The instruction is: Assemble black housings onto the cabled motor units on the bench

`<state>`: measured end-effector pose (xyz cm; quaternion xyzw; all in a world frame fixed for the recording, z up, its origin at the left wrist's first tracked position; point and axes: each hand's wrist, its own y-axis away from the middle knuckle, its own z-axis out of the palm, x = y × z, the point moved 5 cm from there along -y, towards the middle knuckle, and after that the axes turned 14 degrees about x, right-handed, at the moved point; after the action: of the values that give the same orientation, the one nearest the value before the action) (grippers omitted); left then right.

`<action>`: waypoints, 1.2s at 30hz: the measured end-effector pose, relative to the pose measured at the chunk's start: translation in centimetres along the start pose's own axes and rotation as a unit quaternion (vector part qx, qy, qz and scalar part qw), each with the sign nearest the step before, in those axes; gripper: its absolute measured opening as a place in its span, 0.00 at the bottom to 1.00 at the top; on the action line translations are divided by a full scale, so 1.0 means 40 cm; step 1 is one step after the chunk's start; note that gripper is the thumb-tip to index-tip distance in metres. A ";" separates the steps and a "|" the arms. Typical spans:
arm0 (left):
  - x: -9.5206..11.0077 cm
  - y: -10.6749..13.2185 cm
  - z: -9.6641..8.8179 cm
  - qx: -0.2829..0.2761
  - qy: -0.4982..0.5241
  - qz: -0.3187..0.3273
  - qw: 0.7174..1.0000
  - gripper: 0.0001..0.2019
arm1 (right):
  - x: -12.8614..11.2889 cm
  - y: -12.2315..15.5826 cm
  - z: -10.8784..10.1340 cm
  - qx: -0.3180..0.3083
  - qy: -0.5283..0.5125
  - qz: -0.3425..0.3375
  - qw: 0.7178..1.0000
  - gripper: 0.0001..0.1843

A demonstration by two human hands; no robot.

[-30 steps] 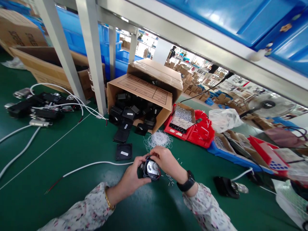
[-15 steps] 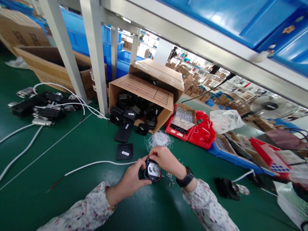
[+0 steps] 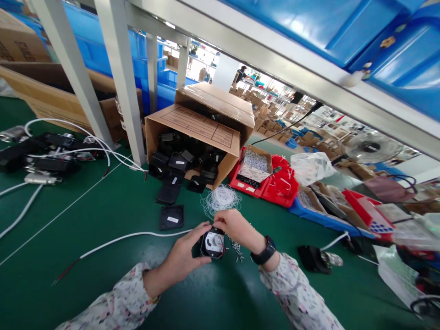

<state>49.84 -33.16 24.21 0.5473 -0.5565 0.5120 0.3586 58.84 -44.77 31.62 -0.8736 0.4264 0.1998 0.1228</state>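
Note:
My left hand [image 3: 182,256] grips the left side of a small black housing [image 3: 212,242] with a white plate and thin red wires inside, thumb at its near edge. The fingertips of my right hand [image 3: 235,228] are pinched together at the far edge of that housing; whatever is between them is hidden. A white cable [image 3: 137,233] leads left from behind my left fingers and ends in bare wire tips. Small screws [image 3: 237,250] lie scattered beneath my right wrist. A black square cover [image 3: 172,217] with a white label rests just beyond my left hand.
Behind my hands are a tangle of thin white strands [image 3: 222,200] and a carton [image 3: 192,123] holding black covers. Red trays [image 3: 252,190] and a blue tray [image 3: 330,221] stand at right, near a black lamp-like part [image 3: 313,259]. Wired black assemblies [image 3: 51,156] lie left, by a metal post [image 3: 118,78].
The whole view has swung slightly, so the surroundings sit further left. My left hand still holds the housing, and my right fingertips stay pinched at its far edge.

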 end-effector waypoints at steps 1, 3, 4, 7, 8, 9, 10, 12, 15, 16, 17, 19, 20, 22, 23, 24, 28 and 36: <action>-0.001 -0.001 0.000 0.000 -0.003 0.004 1.000 0.37 | 0.008 0.005 -0.001 0.002 -0.013 0.003 1.000 0.06; -0.004 -0.002 0.002 -0.002 -0.006 0.003 1.000 0.37 | 0.024 0.018 -0.005 0.011 -0.033 0.010 0.999 0.07; -0.005 -0.002 0.003 -0.003 -0.007 -0.001 1.000 0.37 | 0.031 0.026 -0.006 0.014 -0.048 0.018 0.999 0.07; -0.004 0.001 0.002 -0.003 -0.007 -0.013 1.000 0.35 | 0.057 0.059 0.008 -0.010 -0.148 0.087 0.985 0.07; -0.003 0.003 0.001 -0.003 -0.007 -0.014 1.000 0.35 | 0.066 0.074 0.020 -0.027 -0.201 0.129 0.971 0.07; 0.001 0.005 0.001 -0.005 -0.007 -0.010 1.000 0.34 | 0.074 0.090 0.035 -0.042 -0.261 0.178 0.948 0.07; 0.006 0.005 0.001 -0.009 -0.003 -0.003 1.000 0.33 | 0.079 0.107 0.054 -0.055 -0.321 0.228 0.917 0.08; 0.023 -0.002 0.000 -0.004 0.011 0.005 1.000 0.30 | 0.083 0.140 0.096 -0.068 -0.430 0.317 0.843 0.15; 0.046 -0.038 -0.006 0.044 0.011 -0.041 0.998 0.18 | 0.076 0.170 0.150 -0.041 -0.526 0.379 0.760 0.21; 0.052 -0.054 -0.006 0.058 0.003 -0.065 0.996 0.15 | 0.074 0.174 0.162 -0.015 -0.543 0.382 0.747 0.22; 0.058 -0.069 -0.005 0.063 -0.006 -0.085 0.994 0.14 | 0.072 0.177 0.172 0.015 -0.556 0.382 0.738 0.22; 0.066 -0.095 0.002 0.052 -0.012 -0.103 0.993 0.11 | 0.069 0.180 0.186 0.070 -0.576 0.374 0.723 0.23; 0.067 -0.103 0.005 0.047 -0.012 -0.107 0.993 0.10 | 0.067 0.181 0.190 0.092 -0.586 0.368 0.715 0.23; 0.061 -0.107 0.007 0.039 -0.005 -0.111 0.993 0.10 | 0.061 0.186 0.194 0.122 -0.611 0.350 0.700 0.26; 0.056 -0.104 0.008 0.033 0.006 -0.111 0.993 0.11 | 0.058 0.188 0.192 0.132 -0.624 0.337 0.692 0.27; 0.050 -0.099 0.008 0.025 0.021 -0.110 0.993 0.13 | 0.055 0.192 0.188 0.138 -0.638 0.324 0.685 0.30; 0.035 -0.072 0.011 -0.014 0.058 -0.101 0.993 0.25 | 0.040 0.207 0.166 0.117 -0.686 0.282 0.661 0.37; 0.047 -0.048 0.014 -0.032 0.012 -0.100 0.994 0.36 | 0.030 0.212 0.143 0.072 -0.707 0.270 0.650 0.45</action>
<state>51.54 -33.90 26.23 0.5824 -0.5110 0.4616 0.4320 51.38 -48.57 25.61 -0.3020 0.4408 0.7497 0.3905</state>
